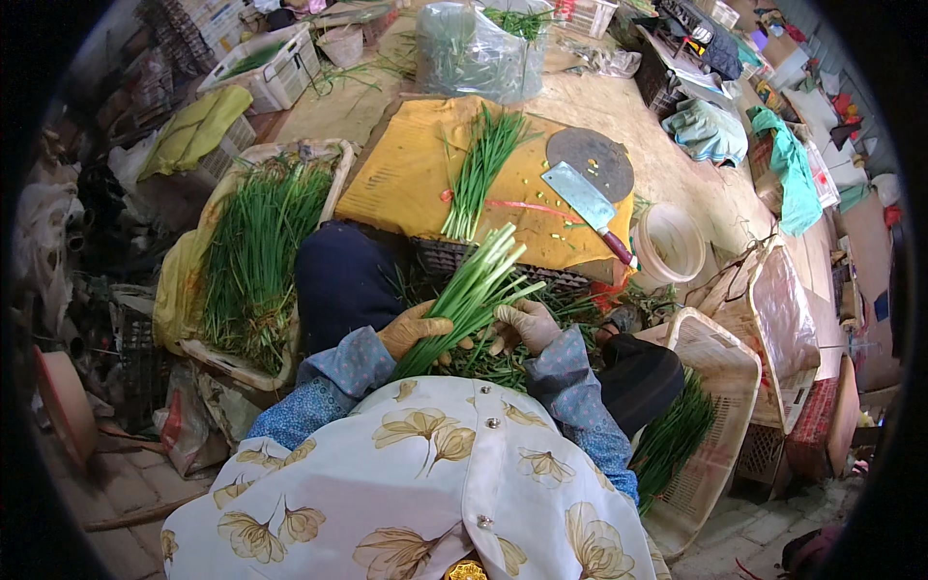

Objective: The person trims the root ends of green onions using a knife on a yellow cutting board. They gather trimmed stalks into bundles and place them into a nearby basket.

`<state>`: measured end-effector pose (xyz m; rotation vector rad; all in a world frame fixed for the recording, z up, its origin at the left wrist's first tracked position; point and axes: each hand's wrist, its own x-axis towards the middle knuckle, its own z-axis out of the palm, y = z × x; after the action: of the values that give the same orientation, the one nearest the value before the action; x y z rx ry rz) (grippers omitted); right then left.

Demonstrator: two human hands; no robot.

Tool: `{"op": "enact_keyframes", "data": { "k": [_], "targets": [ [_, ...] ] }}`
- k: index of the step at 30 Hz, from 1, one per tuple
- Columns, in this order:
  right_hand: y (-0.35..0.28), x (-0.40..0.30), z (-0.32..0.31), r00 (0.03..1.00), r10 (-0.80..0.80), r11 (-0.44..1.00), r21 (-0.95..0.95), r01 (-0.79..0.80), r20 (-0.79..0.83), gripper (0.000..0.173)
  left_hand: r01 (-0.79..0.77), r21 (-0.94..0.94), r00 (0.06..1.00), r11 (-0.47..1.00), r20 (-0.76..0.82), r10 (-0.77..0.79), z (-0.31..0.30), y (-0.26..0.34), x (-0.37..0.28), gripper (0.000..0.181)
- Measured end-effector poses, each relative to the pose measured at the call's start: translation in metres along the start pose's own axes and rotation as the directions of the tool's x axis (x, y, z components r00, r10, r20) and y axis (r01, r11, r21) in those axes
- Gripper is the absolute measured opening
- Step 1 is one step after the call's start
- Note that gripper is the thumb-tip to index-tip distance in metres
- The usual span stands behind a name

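My left hand (415, 331), in a tan glove, grips a bunch of green leafy stalks, likely garlic chives (464, 297), whose pale ends point up and away from me. My right hand (525, 328), in a whitish glove, is at the right side of the bunch, fingers curled near one stalk; whether it pinches it I cannot tell. On the yellow cloth (406, 174) ahead lie another green bunch (482, 170), a red strip (536, 209), cut bits and a cleaver (580, 196). The cleaver's blade lies partly over a dark round board (591, 163).
A crate of chives (261, 246) with roots stands at my left. A white bucket (668, 243) is beside the cloth's right edge. Beyond the cloth stands a clear plastic bag (478, 61) of greens. At my right, a tilted plastic crate (707, 435) has greens (674, 435) at its side.
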<state>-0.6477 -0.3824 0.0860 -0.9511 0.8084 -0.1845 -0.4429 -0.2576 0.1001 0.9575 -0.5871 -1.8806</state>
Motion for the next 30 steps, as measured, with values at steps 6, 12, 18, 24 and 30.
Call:
{"op": "enact_keyframes", "data": {
  "k": [6, 12, 18, 24, 30],
  "targets": [
    [0.024, 0.02, -0.018, 0.92, -0.231, 0.949, -0.281, 0.142, -0.316, 0.02, 0.005, -0.098, 0.998, 0.995, -0.062, -0.011, -0.015, -0.002, -0.009, 0.047],
    [0.015, 0.017, -0.036, 0.607, -0.656, 0.742, -0.53, 0.41, -0.449, 0.019, -0.05, 0.026, 0.987, 0.998, -0.154, 0.053, -0.013, 0.001, -0.01, 0.044],
    [-0.036, 0.004, 0.029, 0.934, -0.144, 0.989, -0.085, 0.123, -0.327, 0.022, -0.061, 0.12, 0.985, 0.991, -0.153, 0.079, 0.003, -0.004, -0.005, 0.045],
    [0.0, 0.034, -0.011, 0.91, -0.313, 0.931, 0.1, 0.35, -0.27, 0.008, -0.012, 0.123, 1.0, 0.992, -0.026, 0.015, -0.006, -0.002, 0.001, 0.053],
    [-0.053, -0.012, -0.094, 0.41, -0.444, 0.559, 0.112, 0.822, -0.797, 0.007, -0.062, 0.017, 0.97, 0.998, -0.235, 0.064, -0.043, 0.023, -0.029, 0.046]
  ]
}}
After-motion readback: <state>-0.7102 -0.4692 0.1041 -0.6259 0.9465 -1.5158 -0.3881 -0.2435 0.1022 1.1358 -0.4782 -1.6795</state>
